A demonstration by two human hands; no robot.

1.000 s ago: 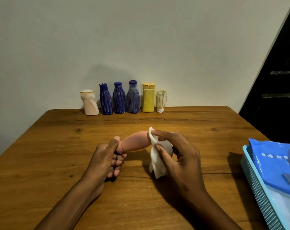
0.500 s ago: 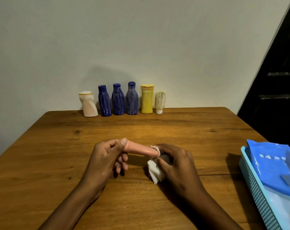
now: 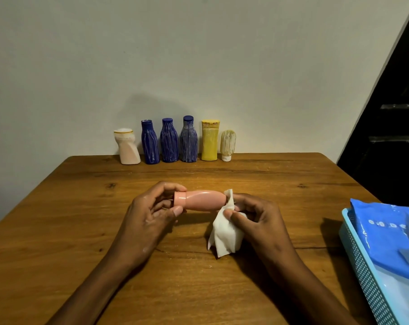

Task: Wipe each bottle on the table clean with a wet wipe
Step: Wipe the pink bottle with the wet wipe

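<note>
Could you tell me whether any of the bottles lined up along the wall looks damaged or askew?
Yes. The leftmost, whitish bottle leans, its body bent off upright. The three blue bottles carry pale streaks down their sides, as does the small cream one at the right end. The yellow bottle stands straight; nothing has spilled on the table.

Both forearms are bare; the hands (image 3: pixel 149 214) wear nothing.

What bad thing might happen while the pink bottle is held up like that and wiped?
1. The smooth pink plastic bottle is held only at its ends, the left hand pinching the cap; a wet surface might let it slip onto the wooden table.
2. The white wet wipe held by the right hand covers just the base, so the middle could be missed.
</note>
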